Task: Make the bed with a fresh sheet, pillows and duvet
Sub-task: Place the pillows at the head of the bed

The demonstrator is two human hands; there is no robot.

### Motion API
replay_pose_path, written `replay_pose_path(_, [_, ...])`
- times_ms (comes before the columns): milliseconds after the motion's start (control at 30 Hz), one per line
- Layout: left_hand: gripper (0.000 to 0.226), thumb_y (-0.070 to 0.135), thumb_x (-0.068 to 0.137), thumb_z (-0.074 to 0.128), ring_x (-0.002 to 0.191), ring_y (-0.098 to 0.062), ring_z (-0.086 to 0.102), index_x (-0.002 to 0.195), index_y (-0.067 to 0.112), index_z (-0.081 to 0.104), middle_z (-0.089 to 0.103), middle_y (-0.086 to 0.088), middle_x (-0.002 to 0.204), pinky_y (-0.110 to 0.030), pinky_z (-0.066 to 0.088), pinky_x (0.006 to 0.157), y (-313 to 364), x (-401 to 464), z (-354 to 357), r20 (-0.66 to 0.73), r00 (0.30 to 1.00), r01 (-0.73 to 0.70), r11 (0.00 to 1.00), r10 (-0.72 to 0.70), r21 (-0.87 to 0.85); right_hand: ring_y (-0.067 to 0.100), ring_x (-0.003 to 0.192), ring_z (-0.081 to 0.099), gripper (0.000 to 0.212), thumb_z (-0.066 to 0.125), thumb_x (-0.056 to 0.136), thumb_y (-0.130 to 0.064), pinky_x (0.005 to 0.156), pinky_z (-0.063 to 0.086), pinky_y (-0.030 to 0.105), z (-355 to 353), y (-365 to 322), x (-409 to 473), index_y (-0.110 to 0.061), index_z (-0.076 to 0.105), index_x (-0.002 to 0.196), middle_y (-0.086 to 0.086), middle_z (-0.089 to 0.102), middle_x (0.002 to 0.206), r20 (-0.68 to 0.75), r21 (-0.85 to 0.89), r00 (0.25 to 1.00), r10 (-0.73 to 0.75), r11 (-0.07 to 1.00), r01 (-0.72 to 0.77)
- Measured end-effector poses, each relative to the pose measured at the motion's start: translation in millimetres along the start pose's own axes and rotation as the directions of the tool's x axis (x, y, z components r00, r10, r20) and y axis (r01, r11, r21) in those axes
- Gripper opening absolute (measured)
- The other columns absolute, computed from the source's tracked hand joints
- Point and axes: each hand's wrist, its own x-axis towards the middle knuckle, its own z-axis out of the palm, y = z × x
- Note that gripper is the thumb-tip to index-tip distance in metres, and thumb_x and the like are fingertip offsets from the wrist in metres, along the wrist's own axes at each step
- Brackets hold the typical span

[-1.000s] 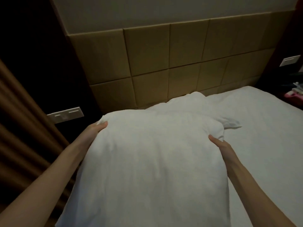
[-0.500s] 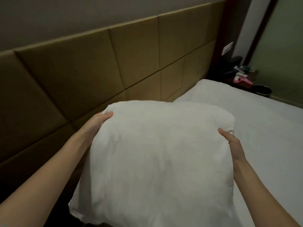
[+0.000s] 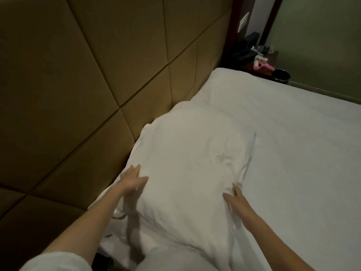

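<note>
Near end of the pillow cut off by the bottom edge, along with both forearms. Left hand smeared by motion blur, fingers hard to separate. Small clutter beside the pink object on the nightstand too dim and small to name.

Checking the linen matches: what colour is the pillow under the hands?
White, like the sheet; the pillow shows in the head view.
</note>
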Motion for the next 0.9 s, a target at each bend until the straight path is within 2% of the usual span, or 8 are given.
replay_pose_path(100, [0.081, 0.061, 0.091, 0.044, 0.147, -0.03, -0.003, 0.153, 0.03, 0.002, -0.005, -0.004, 0.161, -0.048, 0.005, 0.117, -37.1, -10.9, 40.6, -0.089, 0.988, 0.106, 0.971, -0.128, -0.213, 0.022, 0.145, 0.02, 0.074, 0.06, 0.093, -0.033, 0.118, 0.018, 0.042, 14.7, 8.4, -12.7, -0.025, 0.017, 0.152, 0.001, 0.015, 0.159, -0.046, -0.067, 0.999, 0.02, 0.997, -0.023])
replay_pose_path(167, [0.093, 0.062, 0.085, 0.055, 0.146, -0.034, 0.005, 0.153, 0.026, 0.001, 0.0, -0.009, 0.16, -0.051, 0.015, 0.116, -53.5, -18.2, 57.6, -0.105, 0.935, 0.253, 0.843, -0.34, -0.474, 0.023, 0.145, 0.019, 0.086, 0.066, 0.088, -0.034, 0.118, 0.02, 0.042, 28.4, 19.2, -24.2, -0.023, 0.011, 0.152, 0.002, 0.012, 0.16, -0.072, 0.011, 0.997, 0.04, 0.999, -0.039])
replay_pose_path(267, [0.104, 0.069, 0.07, 0.067, 0.126, -0.039, 0.044, 0.149, 0.018, 0.022, 0.04, -0.014, 0.145, -0.051, 0.038, 0.103, -74.0, -28.3, 78.7, 0.21, 0.816, 0.445, 0.355, -0.538, -0.822, 0.034, 0.141, 0.026, 0.109, 0.073, 0.078, -0.048, 0.112, 0.027, 0.052, 42.2, 37.0, -42.1, -0.03, -0.004, 0.152, 0.007, 0.015, 0.158, -0.129, 0.155, 0.956, 0.264, 0.957, -0.243])
replay_pose_path(367, [0.054, 0.058, 0.082, 0.062, 0.083, -0.022, 0.055, 0.114, 0.015, 0.054, 0.06, -0.007, 0.099, -0.037, 0.045, 0.083, -79.5, -41.1, 82.0, 0.417, 0.829, 0.425, -0.064, -0.373, -0.903, 0.035, 0.139, 0.03, 0.117, 0.07, 0.072, -0.062, 0.109, 0.028, 0.053, 45.5, 57.4, -52.2, -0.032, -0.011, 0.151, 0.003, 0.019, 0.157, 0.01, 0.247, 0.909, 0.416, 0.88, -0.405])
replay_pose_path(500, [0.026, 0.033, 0.095, 0.053, 0.118, -0.028, 0.053, 0.111, 0.013, 0.058, 0.056, -0.012, 0.131, -0.041, 0.042, 0.101, -65.7, -43.2, 79.0, 0.344, 0.908, 0.241, -0.371, -0.239, -0.897, 0.025, 0.122, 0.054, 0.123, 0.081, 0.05, -0.071, 0.105, 0.042, 0.048, 51.5, 68.9, -56.9, -0.022, 0.026, 0.148, 0.0, 0.052, 0.139, 0.187, 0.347, 0.935, 0.303, 0.87, -0.351])
replay_pose_path(600, [0.033, 0.032, 0.098, 0.047, 0.125, -0.029, 0.048, 0.125, 0.013, 0.054, 0.056, -0.009, 0.132, -0.044, 0.037, 0.106, -54.3, -48.0, 69.4, 0.25, 0.948, 0.155, -0.403, -0.197, -0.902, 0.019, 0.119, 0.058, 0.101, 0.077, 0.06, -0.07, 0.109, 0.04, 0.043, 56.6, 60.6, -64.1, -0.018, 0.044, 0.141, -0.002, 0.061, 0.13, 0.254, 0.361, 0.95, 0.183, 0.893, -0.269])
replay_pose_path(767, [0.045, 0.034, 0.096, 0.053, 0.117, -0.026, 0.057, 0.135, 0.013, 0.05, 0.062, -0.007, 0.126, -0.038, 0.05, 0.084, -79.3, -66.5, 65.1, 0.116, 0.966, 0.053, -0.26, -0.232, -0.964, 0.021, 0.132, 0.045, 0.107, 0.056, 0.067, -0.084, 0.112, 0.035, 0.043, 66.4, 51.6, -87.9, -0.023, 0.027, 0.15, -0.005, 0.041, 0.149, 0.239, 0.223, 0.957, 0.164, 0.95, -0.218])
replay_pose_path(900, [0.039, 0.033, 0.094, 0.058, 0.111, -0.026, 0.057, 0.127, 0.014, 0.052, 0.061, -0.006, 0.122, -0.041, 0.046, 0.094, -101.6, -92.9, 70.6, 0.066, 0.948, 0.026, -0.131, -0.31, -0.991, 0.02, 0.136, 0.038, 0.092, 0.044, 0.079, -0.072, 0.114, 0.03, 0.037, 70.3, 51.6, -115.5, -0.02, 0.022, 0.152, -0.003, 0.035, 0.152, 0.265, 0.145, 0.962, 0.068, 0.983, -0.11])
